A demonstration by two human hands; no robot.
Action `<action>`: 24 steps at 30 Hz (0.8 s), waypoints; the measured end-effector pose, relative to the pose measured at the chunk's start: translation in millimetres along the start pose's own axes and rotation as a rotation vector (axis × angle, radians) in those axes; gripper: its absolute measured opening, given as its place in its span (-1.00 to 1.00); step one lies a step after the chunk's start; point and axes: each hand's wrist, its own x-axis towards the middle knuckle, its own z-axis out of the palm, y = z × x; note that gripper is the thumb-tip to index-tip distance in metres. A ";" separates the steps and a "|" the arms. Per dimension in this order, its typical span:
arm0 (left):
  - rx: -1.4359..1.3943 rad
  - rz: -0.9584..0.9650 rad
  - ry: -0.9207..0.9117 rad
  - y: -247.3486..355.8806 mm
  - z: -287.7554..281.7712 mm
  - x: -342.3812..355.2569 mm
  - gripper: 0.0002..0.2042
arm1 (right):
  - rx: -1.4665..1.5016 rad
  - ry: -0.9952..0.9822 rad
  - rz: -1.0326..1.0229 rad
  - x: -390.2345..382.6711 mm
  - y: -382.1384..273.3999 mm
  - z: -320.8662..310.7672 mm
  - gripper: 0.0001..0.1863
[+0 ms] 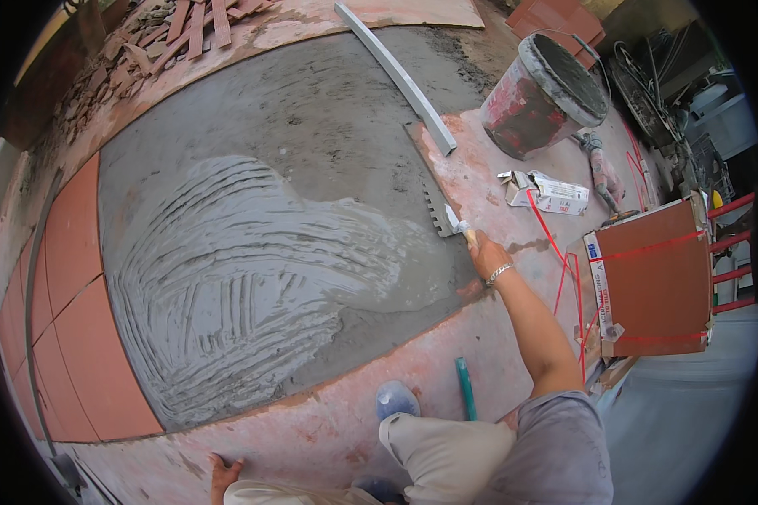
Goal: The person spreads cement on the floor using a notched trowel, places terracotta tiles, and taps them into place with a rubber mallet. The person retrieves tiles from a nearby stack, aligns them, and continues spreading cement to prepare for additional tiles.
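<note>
My right hand [486, 257] is closed around the handle of a notched trowel [440, 216], at the right edge of the grey bed. Some wet paste clings to the trowel's toothed blade. Left of it, grey mortar [253, 244] is spread over the bed, combed into curved ridges. My left hand [224, 476] is low in the view beside my bent leg, holding nothing visible, its thumb and fingers apart. Whether it rests on the floor or only hovers there, I cannot tell.
Laid red tiles [72, 227] border the bed at left. A metal straightedge [396, 76] lies across its far right. Rightward are a mortar bucket [539, 101], a torn carton [547, 192], a power tool [602, 172] and a strapped tile stack [653, 282]. A green bar [466, 389] lies near my foot.
</note>
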 end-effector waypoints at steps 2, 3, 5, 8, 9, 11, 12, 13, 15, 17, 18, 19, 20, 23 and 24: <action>0.001 -0.002 0.002 1.5 -1.0 -0.1 0.27 | 0.011 0.000 0.014 -16.4 11.1 6.3 -0.61; -0.001 -0.005 0.007 2.7 -1.0 -1.0 0.27 | 0.029 0.008 0.010 -23.5 16.0 10.3 -0.61; -0.003 -0.011 0.005 5.7 -2.7 -3.5 0.26 | 0.039 0.017 0.012 -37.2 26.9 18.2 -0.61; 0.004 -0.011 -0.016 9.4 -6.0 -8.2 0.25 | 0.037 0.014 0.025 -55.5 45.6 33.7 -0.60; 0.012 -0.001 -0.022 10.0 -6.6 -10.0 0.25 | 0.054 0.013 0.023 -60.5 52.8 39.4 -0.60; 0.030 0.015 0.003 10.8 -6.2 -13.9 0.23 | 0.126 0.006 0.009 -68.7 65.3 52.4 -0.60; 0.039 0.022 0.032 11.4 -5.0 -15.4 0.22 | 0.180 0.003 -0.006 -70.6 69.1 58.9 -0.60; 0.050 0.021 0.060 12.0 -3.9 -16.8 0.21 | 0.218 -0.016 0.018 -73.0 71.8 65.0 -0.60; 0.054 0.053 0.067 12.7 -3.0 -18.9 0.19 | 0.277 0.004 -0.035 -80.4 70.6 77.0 -0.59; 0.049 0.061 0.056 13.2 -2.9 -20.0 0.19 | 0.325 0.031 -0.067 -88.6 62.9 83.0 -0.58; 0.043 0.055 0.042 13.4 -3.7 -20.1 0.20 | 0.353 0.053 -0.091 -93.9 56.7 84.3 -0.57; 0.057 0.028 0.050 12.9 -4.8 -20.8 0.21 | 0.383 0.071 -0.111 -100.1 48.7 85.0 -0.56; 0.048 0.046 0.034 12.6 -6.0 -21.0 0.21 | 0.380 0.095 -0.107 -106.0 40.2 84.3 -0.54; 0.062 0.053 0.033 12.4 -7.8 -21.6 0.21 | 0.376 0.193 -0.171 -116.3 11.5 77.8 -0.49; 0.060 0.054 0.023 13.2 -8.2 -21.6 0.21 | 0.381 0.245 -0.247 -115.1 0.3 75.7 -0.48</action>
